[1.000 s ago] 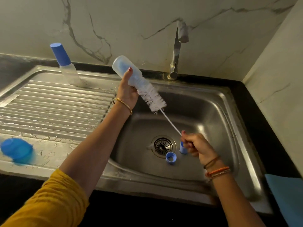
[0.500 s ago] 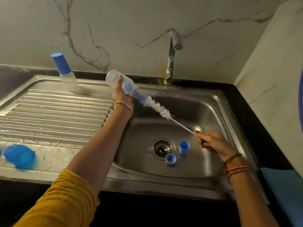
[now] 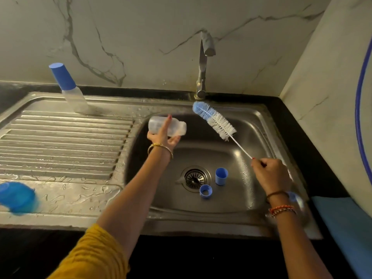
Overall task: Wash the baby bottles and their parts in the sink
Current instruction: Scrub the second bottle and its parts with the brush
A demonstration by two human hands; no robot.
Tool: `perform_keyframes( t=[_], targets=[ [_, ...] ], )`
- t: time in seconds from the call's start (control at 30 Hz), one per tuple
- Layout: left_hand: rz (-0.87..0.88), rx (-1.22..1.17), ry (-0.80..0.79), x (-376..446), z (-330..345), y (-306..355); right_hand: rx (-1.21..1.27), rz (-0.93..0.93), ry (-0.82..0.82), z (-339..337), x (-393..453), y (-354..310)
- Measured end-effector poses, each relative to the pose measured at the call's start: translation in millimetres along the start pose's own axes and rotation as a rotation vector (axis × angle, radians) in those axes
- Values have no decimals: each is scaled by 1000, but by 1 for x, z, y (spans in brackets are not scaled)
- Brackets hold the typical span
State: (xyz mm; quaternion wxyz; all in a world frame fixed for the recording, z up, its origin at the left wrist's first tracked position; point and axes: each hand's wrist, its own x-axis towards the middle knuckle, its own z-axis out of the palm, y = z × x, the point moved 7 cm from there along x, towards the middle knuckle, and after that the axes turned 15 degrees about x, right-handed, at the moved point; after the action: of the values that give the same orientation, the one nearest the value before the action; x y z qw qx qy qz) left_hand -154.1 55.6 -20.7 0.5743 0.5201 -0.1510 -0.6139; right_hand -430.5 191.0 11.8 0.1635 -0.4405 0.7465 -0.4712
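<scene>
Bottle (image 3: 171, 127) gripped sideways in my left hand (image 3: 162, 137) over sink (image 3: 261, 125); right hand (image 3: 270, 174) pinches brush (image 3: 214, 119) handle. Cap (image 3: 221, 176) and ring (image 3: 205, 191) beside drain (image 3: 195, 178). Brush now pulled out of bottle.

- We have one head-worn wide view, looking forward and down.
- It sits close above the sink (image 3: 259, 121) and both hands.

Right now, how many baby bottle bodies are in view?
2. One clear bottle lies sideways in the left hand over the sink basin; one capped bottle stands on the drainboard by the back wall. Others may sit outside the frame.
</scene>
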Motion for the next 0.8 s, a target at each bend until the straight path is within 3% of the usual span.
perform_keyframes(
  t=[0.13, 0.23, 0.4, 0.67, 0.8],
  targets=[
    [-99, -7, -46, 3, 0, -41, 4, 31, 98, -3, 7, -3],
    [-164, 126, -123, 7, 1, -57, -4, 31, 206, -10, 21, -4],
    [-189, 188, -152, 19, 6, -65, -49, 55, 428, -28, 51, 2],
    [-130, 331, -295, 13, 26, -76, -185, 58, 442, -38, 77, 24],
    [-223, 299, -248, 14, 6, -105, -199, 63, 446, -40, 74, 38]
  ],
)
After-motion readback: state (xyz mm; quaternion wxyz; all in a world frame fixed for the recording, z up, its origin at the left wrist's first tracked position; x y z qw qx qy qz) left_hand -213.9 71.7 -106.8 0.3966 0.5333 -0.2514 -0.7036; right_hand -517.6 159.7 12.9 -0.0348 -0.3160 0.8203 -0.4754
